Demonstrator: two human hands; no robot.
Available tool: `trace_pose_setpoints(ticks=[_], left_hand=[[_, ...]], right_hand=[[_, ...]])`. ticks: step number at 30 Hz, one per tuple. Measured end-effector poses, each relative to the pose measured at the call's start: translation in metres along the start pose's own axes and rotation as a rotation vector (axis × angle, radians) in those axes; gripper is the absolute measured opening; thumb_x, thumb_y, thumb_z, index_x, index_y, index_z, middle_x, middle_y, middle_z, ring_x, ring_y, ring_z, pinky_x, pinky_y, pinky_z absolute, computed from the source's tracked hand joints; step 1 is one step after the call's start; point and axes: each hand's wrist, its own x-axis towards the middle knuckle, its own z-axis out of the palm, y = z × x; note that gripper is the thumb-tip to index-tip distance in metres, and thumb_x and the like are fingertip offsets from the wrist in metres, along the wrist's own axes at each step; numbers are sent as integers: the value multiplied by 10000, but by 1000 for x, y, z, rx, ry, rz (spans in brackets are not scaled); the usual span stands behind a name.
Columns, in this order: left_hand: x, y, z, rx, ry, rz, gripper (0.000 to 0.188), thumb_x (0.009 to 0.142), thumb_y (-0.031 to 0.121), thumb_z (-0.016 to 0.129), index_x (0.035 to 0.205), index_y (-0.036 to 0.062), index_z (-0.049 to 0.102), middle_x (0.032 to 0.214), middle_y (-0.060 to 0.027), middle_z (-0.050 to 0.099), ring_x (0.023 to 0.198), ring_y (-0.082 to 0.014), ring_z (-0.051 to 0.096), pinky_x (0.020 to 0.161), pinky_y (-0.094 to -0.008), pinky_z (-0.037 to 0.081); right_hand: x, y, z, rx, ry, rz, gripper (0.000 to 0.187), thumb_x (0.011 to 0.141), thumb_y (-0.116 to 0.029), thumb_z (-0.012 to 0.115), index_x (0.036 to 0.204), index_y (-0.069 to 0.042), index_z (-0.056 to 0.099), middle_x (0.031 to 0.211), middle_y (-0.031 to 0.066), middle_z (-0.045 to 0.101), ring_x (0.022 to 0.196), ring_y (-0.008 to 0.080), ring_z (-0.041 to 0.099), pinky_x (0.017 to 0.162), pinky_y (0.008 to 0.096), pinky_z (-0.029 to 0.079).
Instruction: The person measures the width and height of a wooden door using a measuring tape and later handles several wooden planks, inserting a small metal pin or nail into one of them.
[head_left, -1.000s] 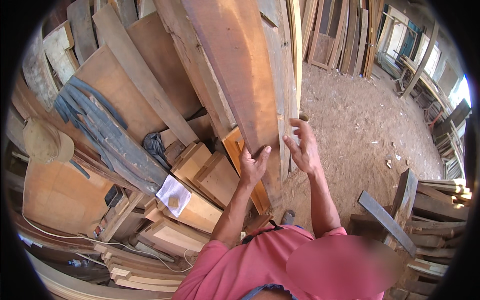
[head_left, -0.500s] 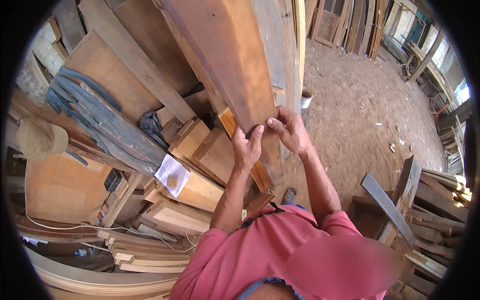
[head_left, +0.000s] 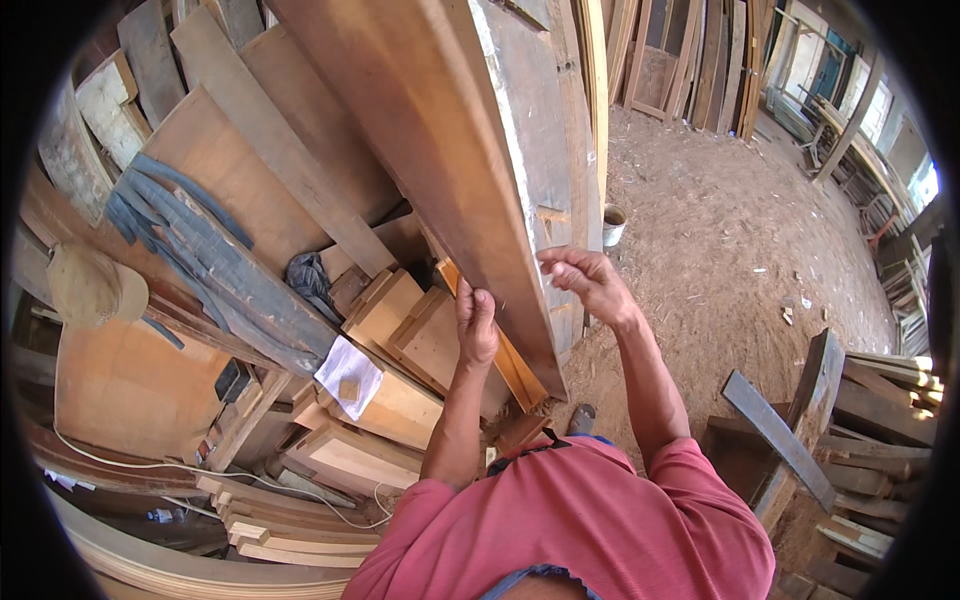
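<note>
A long brown wooden plank [head_left: 440, 130] stands steeply in front of me, its lower end near the floor. My left hand [head_left: 477, 322] is closed on the plank's left edge, thumb lying on the face and fingers hidden behind. My right hand [head_left: 592, 285] is at the plank's right side, beside a whitish strip. Its fingers are bent and the thumb lies close against them. Whether anything is between these fingertips is too small to tell. Behind the plank, a grey-brown panel [head_left: 545, 130] leans upright.
Stacked wood pieces [head_left: 415, 325] and a paper sheet [head_left: 348, 375] lie left of the plank. Dark cloth strips [head_left: 200, 250] hang over boards, near a cap [head_left: 90, 287]. A bucket [head_left: 613, 225] stands on the dirt floor [head_left: 700, 220]. Scrap timber [head_left: 860, 430] is piled at right.
The plank has turned, with its right side now showing a whitish strip. My right hand has come off the plank's face and moved slightly right and down. My left hand keeps its hold.
</note>
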Motion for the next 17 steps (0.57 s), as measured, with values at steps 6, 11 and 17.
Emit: trace_pose_setpoints(ticks=[6,11,17], left_hand=[[-14,-2,-17,-224,-109,-183,333,950,330,537,1133,63,459,1032,-82,549,924,-173,563,765,-339,488],[-20,9,-16,-135,-45,-217,376,902,395,602,1005,67,449,919,-31,522,855,-115,537,726,-280,461],[-28,18,-37,-43,-181,-323,579,767,519,730,1015,74,455,918,-7,510,868,-112,516,787,-264,426]], right_hand=[[2,-20,30,53,-327,-54,214,884,-64,632,1092,-20,657,961,72,655,894,150,599,810,321,495],[-1,-30,40,-165,-329,-140,85,876,-50,623,949,-9,641,847,99,642,816,200,616,756,334,493],[6,-25,47,-270,-397,-250,82,853,-64,642,906,-5,621,840,145,638,805,268,622,728,362,482]])
